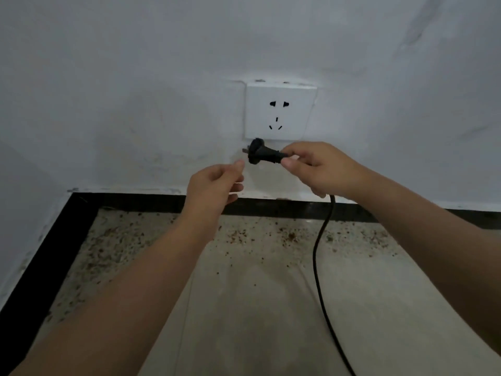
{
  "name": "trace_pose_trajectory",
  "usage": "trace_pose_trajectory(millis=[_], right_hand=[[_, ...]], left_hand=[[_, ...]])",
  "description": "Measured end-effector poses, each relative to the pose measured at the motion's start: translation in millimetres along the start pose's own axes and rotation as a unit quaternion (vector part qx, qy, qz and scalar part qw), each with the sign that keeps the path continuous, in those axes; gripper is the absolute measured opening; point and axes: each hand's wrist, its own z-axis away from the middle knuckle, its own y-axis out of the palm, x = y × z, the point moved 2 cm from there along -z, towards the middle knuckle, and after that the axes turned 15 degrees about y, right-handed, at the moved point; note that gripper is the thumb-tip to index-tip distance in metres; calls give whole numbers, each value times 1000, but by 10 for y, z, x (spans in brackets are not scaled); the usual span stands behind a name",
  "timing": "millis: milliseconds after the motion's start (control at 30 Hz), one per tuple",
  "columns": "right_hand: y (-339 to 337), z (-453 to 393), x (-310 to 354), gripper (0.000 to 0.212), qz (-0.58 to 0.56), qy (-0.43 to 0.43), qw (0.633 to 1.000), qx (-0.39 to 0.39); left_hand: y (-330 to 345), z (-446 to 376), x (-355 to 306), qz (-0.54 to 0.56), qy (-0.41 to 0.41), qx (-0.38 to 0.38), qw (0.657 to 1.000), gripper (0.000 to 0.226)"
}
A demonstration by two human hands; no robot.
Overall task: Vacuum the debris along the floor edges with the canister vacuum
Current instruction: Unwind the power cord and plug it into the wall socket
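A black plug (260, 153) hangs in front of the wall just below a white wall socket (280, 111), its metal prongs pointing left. My right hand (318, 169) pinches the plug's rear end between thumb and fingers. Its black cord (318, 256) drops from under that hand and runs down across the floor to the bottom edge. My left hand (215, 185) hovers just left of and below the plug, fingers loosely curled, holding nothing. Brown debris (238, 234) lies scattered on the floor along the black baseboard (151, 203). No vacuum is in view.
The white wall fills the upper half. A room corner sits at the left, where the black baseboard (40, 264) turns toward me with more crumbs beside it. Pale floor tiles (271, 308) stretch toward the bottom of the view.
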Motion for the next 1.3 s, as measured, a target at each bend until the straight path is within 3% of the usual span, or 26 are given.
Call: trace_pose_trajectory(millis=[67, 100, 200, 267, 333, 433, 500, 600, 833, 1200, 1300], right_hand=[[-33, 117, -15, 19, -25, -6, 999, -37], [-30, 161, -23, 23, -43, -7, 997, -62], [-16, 195, -35, 19, -86, 15, 983, -160], [5, 182, 8, 8, -78, 23, 976, -200], [55, 184, 81, 9, 5, -11, 970, -244], [111, 205, 139, 34, 91, -51, 932, -348], [116, 206, 147, 35, 88, -16, 922, -376], [172, 157, 193, 26, 115, 64, 927, -351], [246, 65, 405, 28, 133, 141, 917, -349], [302, 2, 595, 38, 115, 216, 898, -366], [362, -52, 591, 32, 99, 225, 892, -380]], left_hand=[[-71, -13, -56, -127, 121, -26, 984, 15], [-120, -29, -76, -217, 199, -36, 955, 24], [-197, -176, -73, -454, 417, -2, 787, 47], [-211, -354, -48, -554, 499, 6, 667, 55], [-239, -515, -112, -601, 538, -5, 591, 59], [-310, -712, -289, -622, 593, -16, 511, 60], [-331, -834, -442, -631, 629, -15, 454, 60], [-327, -987, -577, -632, 684, 4, 364, 59], [-353, -1315, -689, -582, 774, 15, 248, 59], [-332, -1417, -614, -522, 815, 10, 252, 56], [-335, -1419, -612, -517, 819, 13, 250, 56]])
